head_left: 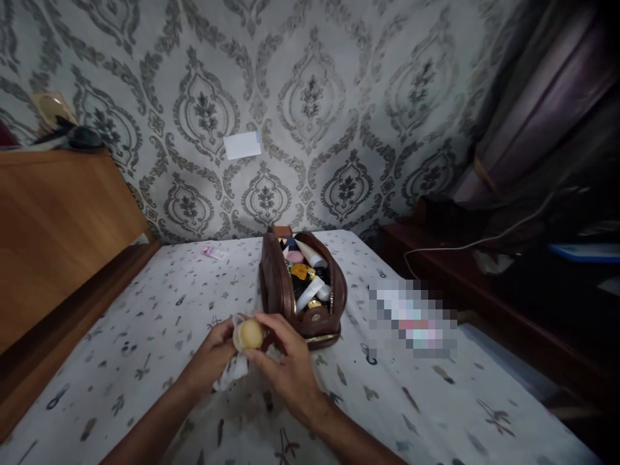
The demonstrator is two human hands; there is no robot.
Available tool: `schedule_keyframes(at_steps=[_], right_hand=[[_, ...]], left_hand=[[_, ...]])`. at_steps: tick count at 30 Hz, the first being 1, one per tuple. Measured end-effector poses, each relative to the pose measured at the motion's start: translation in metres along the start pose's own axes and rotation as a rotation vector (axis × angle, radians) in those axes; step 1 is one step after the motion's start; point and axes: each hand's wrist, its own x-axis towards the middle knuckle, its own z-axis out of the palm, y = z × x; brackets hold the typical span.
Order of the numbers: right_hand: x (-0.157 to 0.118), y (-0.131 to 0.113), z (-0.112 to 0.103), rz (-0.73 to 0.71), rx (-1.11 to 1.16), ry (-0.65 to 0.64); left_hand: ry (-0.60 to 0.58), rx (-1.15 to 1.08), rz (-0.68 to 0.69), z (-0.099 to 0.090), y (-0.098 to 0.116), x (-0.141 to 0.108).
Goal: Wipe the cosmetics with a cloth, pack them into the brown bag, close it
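Observation:
Just in front of an open brown bag (278,284), my two hands meet around a small round yellowish item (252,334). My left hand (213,355) is closed on a crumpled white cloth or tissue (236,369), which wraps the item's left side. The fingers of my right hand (285,361) grip the item from the right, thumb below and forefinger above. Inside the bag are a white tube (310,294), a yellow item (299,272) and several other small containers.
The bag stands on a bed with a patterned white sheet (159,310). A small pink packet (213,252) lies at the back left. A blurred-out item (411,320) is on the right. Wooden furniture (62,219) borders the left; a dark red ledge (465,284) borders the right.

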Motion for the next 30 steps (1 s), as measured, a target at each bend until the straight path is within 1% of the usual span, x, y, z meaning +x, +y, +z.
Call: schedule_keyframes(at_steps=[2, 4, 6, 9, 11, 13, 15, 18, 21, 23, 26, 30], right_hand=[[0.0, -0.007, -0.011, 0.004, -0.027, 0.031], [0.0, -0.015, -0.027, 0.019, -0.061, 0.078], [-0.002, -0.022, -0.045, 0.035, -0.098, 0.139], [-0.003, -0.029, -0.072, 0.062, -0.148, 0.244], [-0.001, -0.031, -0.088, 0.087, -0.178, 0.313], [0.001, -0.032, -0.102, 0.106, -0.198, 0.366], [0.004, -0.032, -0.112, 0.117, -0.217, 0.401], [0.007, -0.032, -0.123, 0.118, -0.249, 0.418], [0.008, -0.03, -0.13, 0.113, -0.276, 0.41], [0.01, -0.029, -0.132, 0.101, -0.29, 0.399], [0.012, -0.026, -0.134, 0.086, -0.305, 0.37], [0.016, -0.024, -0.134, 0.103, -0.324, 0.337]], left_hand=[[-0.035, 0.168, 0.11, 0.003, 0.01, 0.001], [-0.08, 0.394, 0.237, 0.007, 0.024, 0.003], [-0.13, 0.641, 0.386, 0.015, 0.038, 0.008], [-0.187, 1.013, 0.652, 0.036, 0.058, 0.021], [-0.203, 1.275, 0.789, 0.055, 0.071, 0.033], [-0.231, 1.511, 0.851, 0.073, 0.084, 0.045], [-0.302, 1.68, 0.895, 0.088, 0.095, 0.057], [-0.422, 1.794, 0.92, 0.1, 0.106, 0.072], [-0.505, 1.811, 0.92, 0.103, 0.11, 0.079], [-0.514, 1.809, 0.928, 0.103, 0.112, 0.08], [-0.513, 1.808, 0.887, 0.099, 0.116, 0.079], [-0.554, 1.733, 0.877, 0.087, 0.123, 0.075]])
